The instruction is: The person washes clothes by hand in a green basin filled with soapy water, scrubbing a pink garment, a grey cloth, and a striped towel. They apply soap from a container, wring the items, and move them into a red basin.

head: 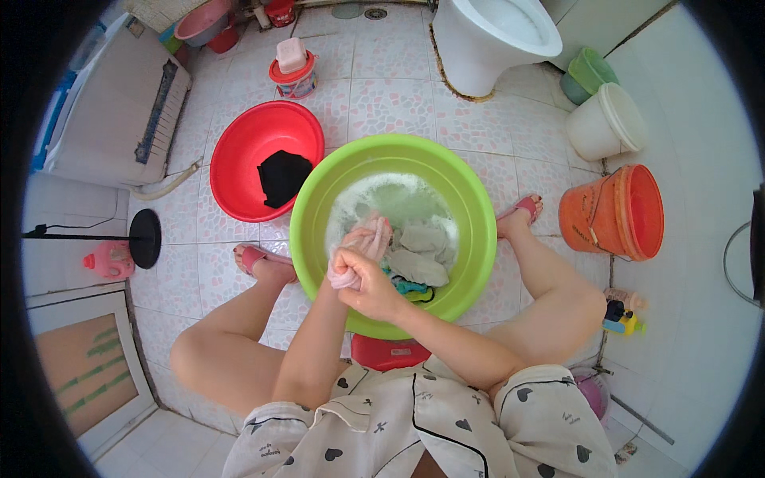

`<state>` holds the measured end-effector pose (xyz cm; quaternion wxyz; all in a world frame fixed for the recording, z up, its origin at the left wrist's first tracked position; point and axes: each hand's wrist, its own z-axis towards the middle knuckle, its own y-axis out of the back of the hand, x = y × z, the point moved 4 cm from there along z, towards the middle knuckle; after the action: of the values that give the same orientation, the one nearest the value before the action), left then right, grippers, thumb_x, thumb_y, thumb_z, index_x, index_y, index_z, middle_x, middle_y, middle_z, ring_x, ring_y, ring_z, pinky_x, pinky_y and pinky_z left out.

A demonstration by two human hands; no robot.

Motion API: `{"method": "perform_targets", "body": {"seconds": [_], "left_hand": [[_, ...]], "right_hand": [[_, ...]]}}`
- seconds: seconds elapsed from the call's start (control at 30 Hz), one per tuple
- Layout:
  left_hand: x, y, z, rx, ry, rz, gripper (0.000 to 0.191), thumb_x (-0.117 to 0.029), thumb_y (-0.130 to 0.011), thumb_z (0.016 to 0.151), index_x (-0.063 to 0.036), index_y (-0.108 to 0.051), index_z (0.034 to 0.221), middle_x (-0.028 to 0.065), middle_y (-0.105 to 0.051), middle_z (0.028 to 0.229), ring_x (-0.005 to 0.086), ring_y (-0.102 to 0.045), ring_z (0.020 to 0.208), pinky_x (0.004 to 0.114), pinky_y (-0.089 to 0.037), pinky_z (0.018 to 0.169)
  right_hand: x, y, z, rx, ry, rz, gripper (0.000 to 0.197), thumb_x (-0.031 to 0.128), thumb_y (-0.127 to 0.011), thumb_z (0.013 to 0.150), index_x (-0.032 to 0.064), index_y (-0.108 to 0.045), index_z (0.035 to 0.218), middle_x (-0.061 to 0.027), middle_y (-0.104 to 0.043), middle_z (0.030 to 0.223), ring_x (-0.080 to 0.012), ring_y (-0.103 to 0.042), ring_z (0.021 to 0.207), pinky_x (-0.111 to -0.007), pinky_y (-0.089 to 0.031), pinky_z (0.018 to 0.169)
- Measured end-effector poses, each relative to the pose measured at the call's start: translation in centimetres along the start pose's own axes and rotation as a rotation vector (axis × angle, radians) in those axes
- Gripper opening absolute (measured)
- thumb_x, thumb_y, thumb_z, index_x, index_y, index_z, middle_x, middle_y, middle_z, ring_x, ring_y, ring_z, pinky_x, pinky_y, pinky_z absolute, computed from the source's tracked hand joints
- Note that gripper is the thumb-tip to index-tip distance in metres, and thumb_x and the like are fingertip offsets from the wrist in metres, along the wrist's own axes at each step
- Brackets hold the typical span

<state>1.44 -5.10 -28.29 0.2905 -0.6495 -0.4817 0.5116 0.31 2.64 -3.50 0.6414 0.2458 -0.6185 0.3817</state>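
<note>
A wet pale-pink cloth (379, 234) is bunched and twisted between my two hands, over a lime-green plastic basin (472, 239). My right hand (372, 288) is closed around one end, near my left wrist. Farther forward, my left hand (354, 238) grips the rest of it, its fingers partly hidden by folds. Sudsy water (394, 194) lies in the basin below. Light grey cloths (418, 267) sit in it to the right of my hands, with a teal and yellow-green patterned cloth (409, 287) partly under them.
A red basin (233, 161) with a black cloth (284, 178) stands at the left, against the green one. An orange bucket (588, 212) and white bucket (596, 122) line the right wall. Ahead are a lidded tub (299, 83) and a toilet (478, 54). A red stool (382, 354) is beneath me.
</note>
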Motion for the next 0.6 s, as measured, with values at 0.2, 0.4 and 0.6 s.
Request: {"method": "perform_targets", "body": {"seconds": [0.2, 0.4, 0.6], "left_hand": [[-1.5, -14.0, -4.8, 0.245, 0.290, -0.448, 0.043, -0.023, -0.030, 0.086, -0.0018, -0.040, 0.121, 0.0145, -0.048, 0.117, 0.0275, -0.047, 0.109, 0.041, -0.037, 0.094], [-3.7, -20.7, -7.3, -0.052, 0.166, -0.172, 0.049, -0.026, -0.027, 0.085, 0.0006, -0.035, 0.125, 0.0155, -0.040, 0.126, 0.0273, -0.043, 0.113, 0.043, -0.035, 0.094], [-2.9, -22.7, -6.1, 0.150, 0.145, -0.266, 0.049, -0.025, -0.028, 0.084, -0.0026, -0.035, 0.127, 0.0127, -0.041, 0.127, 0.0278, -0.043, 0.114, 0.042, -0.034, 0.094]], "right_hand": [[2.8, 7.8, 0.0, -0.279, -0.219, 0.475, 0.041, -0.003, -0.055, 0.068, 0.0049, -0.042, 0.106, -0.0060, -0.048, 0.095, -0.0138, -0.050, 0.091, -0.029, -0.043, 0.077], [-2.3, 14.8, 0.2, -0.489, -0.262, 0.590, 0.036, 0.013, -0.060, 0.075, 0.0049, -0.045, 0.107, -0.0077, -0.049, 0.102, -0.0184, -0.050, 0.093, -0.034, -0.040, 0.083], [-7.0, 11.3, -2.1, -0.409, -0.505, 0.748, 0.054, 0.046, -0.049, 0.080, 0.0071, -0.043, 0.117, -0.0095, -0.048, 0.115, -0.0212, -0.046, 0.107, -0.036, -0.036, 0.091]]}}
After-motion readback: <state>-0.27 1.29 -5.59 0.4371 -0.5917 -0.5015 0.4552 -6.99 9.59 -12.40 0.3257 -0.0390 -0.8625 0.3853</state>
